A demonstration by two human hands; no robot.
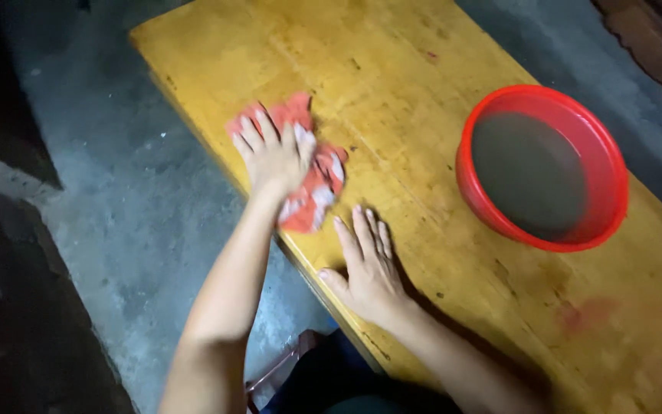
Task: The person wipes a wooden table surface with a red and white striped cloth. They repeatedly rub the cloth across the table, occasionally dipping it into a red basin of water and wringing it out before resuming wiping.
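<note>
Red cloth (pixel 308 180) lies under the flat left hand (pixel 273 153); right hand (pixel 365 268) rests spread on the yellow table (pixel 423 77).

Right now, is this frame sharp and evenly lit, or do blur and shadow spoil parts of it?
Head view: motion blur smears the left hand and the red cloth under it; the right hand and red basin read sharper; light falls on the yellow table, while the floor's left edge sinks into darkness.
</note>
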